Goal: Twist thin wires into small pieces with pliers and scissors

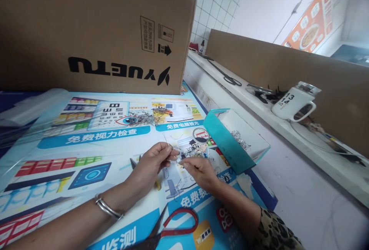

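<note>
The left hand (154,160) and right hand (202,171) seemingly pinch a fine strand (172,160), which could tangle if slack meets the wiry pile (144,118) beyond.

Forearms (80,217) are angled inward from lower left and right; left hand (148,165) and right hand (203,172) are held close, fingers (161,150) curled, tips pinched.

I count two hands of mine, one left hand (153,161) and one right hand (201,171); one worktop (121,179); one pair of red-handled scissors (170,233); one pair of black-handled scissors (232,81); one teal carton (226,142); one YUETU cardboard box (100,23); one white mug (284,103); one orange poster (319,15). The dark strands (144,118) are too tangled to count.
</note>
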Action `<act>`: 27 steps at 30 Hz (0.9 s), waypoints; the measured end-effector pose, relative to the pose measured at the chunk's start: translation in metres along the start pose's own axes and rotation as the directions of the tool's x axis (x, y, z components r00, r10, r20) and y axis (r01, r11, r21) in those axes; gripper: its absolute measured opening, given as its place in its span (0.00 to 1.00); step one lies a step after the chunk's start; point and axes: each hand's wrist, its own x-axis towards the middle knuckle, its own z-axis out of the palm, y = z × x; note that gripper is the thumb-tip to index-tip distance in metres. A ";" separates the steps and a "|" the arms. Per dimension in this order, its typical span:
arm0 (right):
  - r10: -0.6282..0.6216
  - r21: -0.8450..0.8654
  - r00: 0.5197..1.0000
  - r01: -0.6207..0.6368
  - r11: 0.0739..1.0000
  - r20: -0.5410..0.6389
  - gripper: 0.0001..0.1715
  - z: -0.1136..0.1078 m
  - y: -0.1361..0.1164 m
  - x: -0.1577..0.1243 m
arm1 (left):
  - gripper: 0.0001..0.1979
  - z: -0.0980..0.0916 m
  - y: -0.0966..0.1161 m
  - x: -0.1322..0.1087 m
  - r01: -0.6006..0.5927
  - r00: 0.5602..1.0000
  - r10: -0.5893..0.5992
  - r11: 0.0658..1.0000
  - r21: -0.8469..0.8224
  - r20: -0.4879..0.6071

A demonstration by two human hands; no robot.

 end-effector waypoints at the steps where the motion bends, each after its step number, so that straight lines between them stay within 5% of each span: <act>1: -0.016 -0.024 1.000 0.016 1.000 0.004 0.15 -0.001 0.000 0.000 | 0.10 0.001 0.000 -0.001 0.005 1.000 -0.005 1.000 0.012 0.014; 7: -0.099 -0.104 0.995 0.100 0.990 0.008 0.13 -0.010 -0.002 0.004 | 0.10 0.003 -0.006 -0.004 -0.004 0.991 0.001 1.000 0.025 0.132; 13: 0.038 0.155 0.992 -0.019 0.988 -0.122 0.12 -0.012 -0.007 0.004 | 0.09 0.009 -0.018 -0.012 0.089 0.940 -0.089 0.996 0.016 0.329; 20: 0.266 0.614 0.964 -0.217 0.759 0.011 0.10 -0.005 -0.004 0.002 | 0.09 0.015 -0.021 -0.022 0.186 0.901 -0.175 0.982 0.012 0.398; 27: 0.342 0.731 0.939 -0.250 0.636 0.024 0.11 0.000 -0.003 0.003 | 0.10 0.014 -0.021 -0.023 0.221 0.895 -0.219 0.974 0.040 0.389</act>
